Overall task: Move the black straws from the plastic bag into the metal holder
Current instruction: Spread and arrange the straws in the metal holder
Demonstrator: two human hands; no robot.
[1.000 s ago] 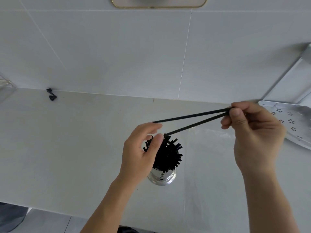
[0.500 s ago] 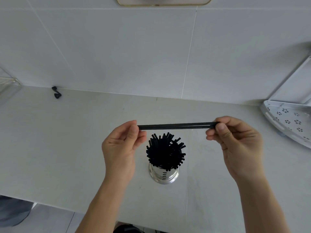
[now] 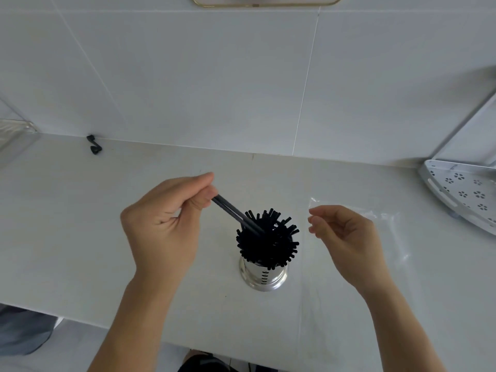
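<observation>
While the right hand [image 3: 346,234] hangs loose-fingered, the left hand [image 3: 166,221] pinches two straws [image 3: 236,214] over one metal holder [image 3: 264,275].

Single head view, looking steeply down, close over counter [image 3: 80,237].

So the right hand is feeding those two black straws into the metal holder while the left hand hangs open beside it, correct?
Not quite: the hands are swapped. In the head view the left hand pinches the two black straws and angles them into the metal holder, while the right hand hangs open beside it, holding nothing.
</observation>
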